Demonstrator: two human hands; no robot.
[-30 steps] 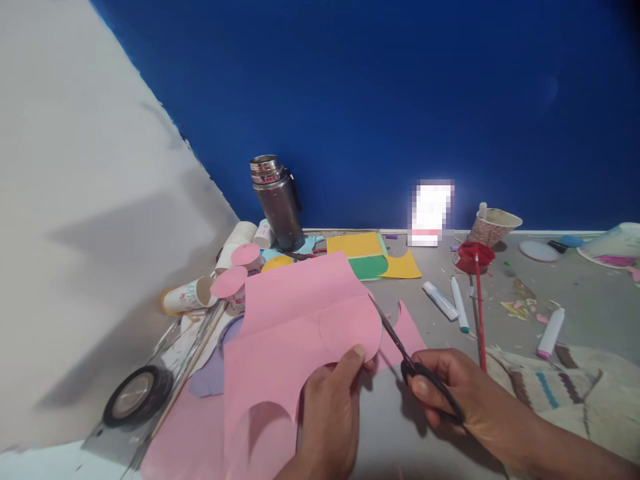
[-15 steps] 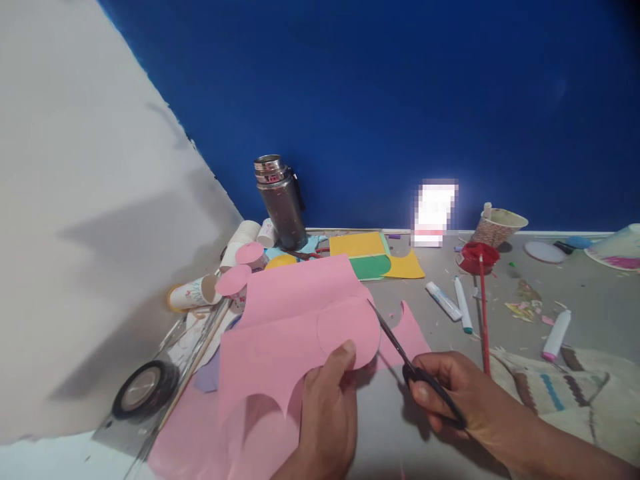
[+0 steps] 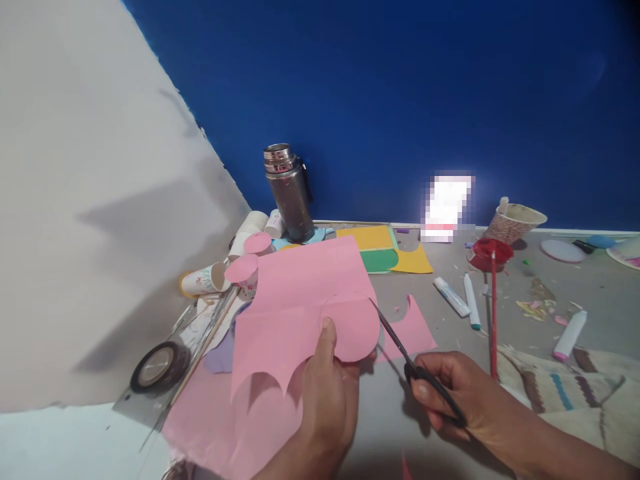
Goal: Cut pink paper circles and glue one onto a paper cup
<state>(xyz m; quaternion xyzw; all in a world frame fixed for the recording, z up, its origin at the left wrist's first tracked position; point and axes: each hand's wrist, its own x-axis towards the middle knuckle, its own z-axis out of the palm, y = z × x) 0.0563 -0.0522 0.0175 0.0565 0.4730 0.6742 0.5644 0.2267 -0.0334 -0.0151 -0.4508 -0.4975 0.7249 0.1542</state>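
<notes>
My left hand (image 3: 330, 387) pinches a sheet of pink paper (image 3: 300, 280) near its lower right, thumb on top and fingers underneath. A drawn circle shows on the sheet around my thumb, its lower right side cut free as a rounded edge. Curved notches run along the sheet's bottom edge. With my right hand (image 3: 445, 390) I grip black-handled scissors (image 3: 400, 347), fingers through the loops. The blade tips meet the paper at the circle's upper right. Beneath the sheet lies another piece of pink paper (image 3: 200, 413), and a pink offcut (image 3: 413, 327) rests behind the scissors.
A steel flask (image 3: 290, 200) stands by the blue wall. Paper cups (image 3: 203, 280) and a black tape roll (image 3: 160, 368) lie at left. Yellow paper (image 3: 365, 237), markers (image 3: 570, 335), a glue tube (image 3: 451, 297), a red paper flower (image 3: 490, 255) and cloth (image 3: 575, 393) are around.
My left thumb has shifted up and left onto the circle, and the paper has tilted slightly. The scissors stay at nearly the same spot on its edge. The view has shifted a little.
</notes>
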